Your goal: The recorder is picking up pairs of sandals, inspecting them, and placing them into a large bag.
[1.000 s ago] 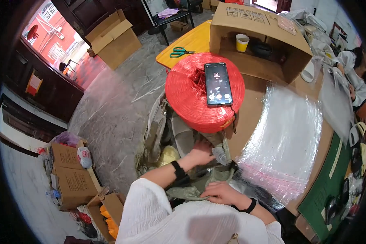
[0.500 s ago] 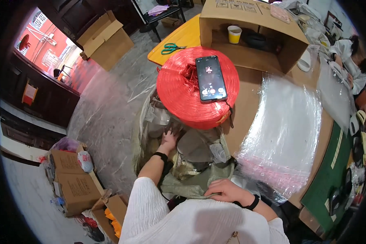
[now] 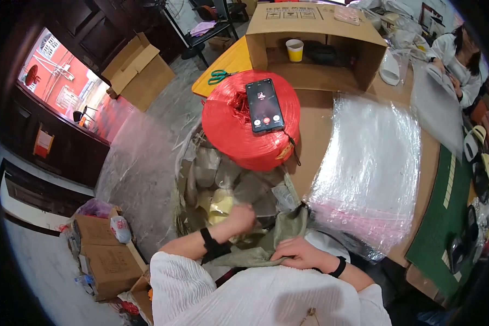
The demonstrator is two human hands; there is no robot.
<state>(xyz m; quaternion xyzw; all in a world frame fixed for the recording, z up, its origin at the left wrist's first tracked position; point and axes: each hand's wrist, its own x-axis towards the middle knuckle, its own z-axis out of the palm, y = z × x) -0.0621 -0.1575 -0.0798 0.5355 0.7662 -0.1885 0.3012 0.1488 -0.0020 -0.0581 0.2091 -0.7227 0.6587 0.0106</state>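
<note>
A large green woven sack point(image 3: 261, 256) stands open in front of me, with several clear-wrapped pieces inside. My right hand point(image 3: 298, 252) grips the sack's near edge, fingers folded over the cloth. Over the sack's mouth is my left hand point(image 3: 241, 218), blurred, its fingers turned away so their hold cannot be made out. Right beside it lies a pale yellow piece in clear wrap point(image 3: 220, 205). Grey wrapped pieces point(image 3: 253, 188) lie deeper in the sack. Just beyond the sack sits a big roll of red plastic twine point(image 3: 217, 127), with a lit phone point(image 3: 265, 106) lying on top.
Stacked clear plastic bags point(image 3: 372, 163) lie on the cardboard-covered table to the right. An open carton point(image 3: 315, 22) holding a yellow paper cup point(image 3: 294, 50) stands behind the roll. Green-handled scissors point(image 3: 219, 76) lie on the yellow tabletop. Another person point(image 3: 456, 57) sits at far right.
My left hand has come up from inside the sack and moved right, toward me. The yellow wrapped piece now shows in the sack. My right hand keeps hold of the edge.
</note>
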